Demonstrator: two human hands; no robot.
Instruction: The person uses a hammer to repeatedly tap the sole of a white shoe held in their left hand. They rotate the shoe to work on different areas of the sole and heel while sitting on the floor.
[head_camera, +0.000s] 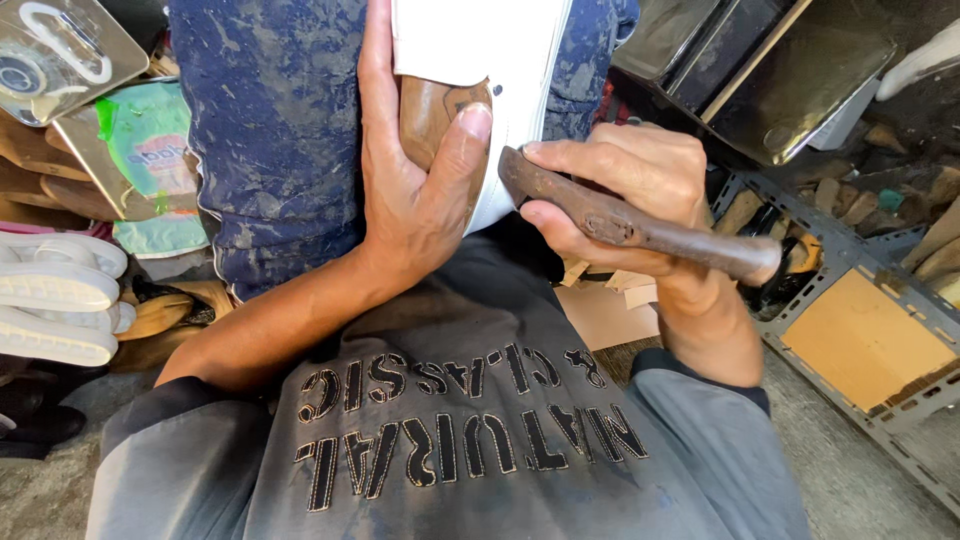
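At the far left, white shoe soles (55, 300) lie stacked on the floor, three as far as I can count, with a pale tan wooden form (165, 315) just beside them. Above those sits a green plastic bag (150, 150), and a shiny metal plate (55, 50) shows in the top corner.

Next comes the person's lap, in dusty blue jeans (270, 130). The left hand (410, 180) reaches up from the lower left and wraps around one shoe (480, 60), a white upper pulled over a brown wooden last (425, 115); the thumb presses on the last's edge and the palm cups it from the left, so that grip is closed firmly on the shoe. The shoe rests on the knees, between the two hands, near the top centre.

To its right, the right hand (620, 190) is clamped around one rusty metal tool (630, 225), a long dark bar whose blunt end touches the white upper just beside the left thumb. The tool's other end sticks out past the wrist.

Further right, flat cardboard pieces (610, 300) lie on the floor, and a grey metal rack (870, 300) holds one orange-brown board (865, 335). Dark shiny boxes (770, 70) sit above it, at least two.
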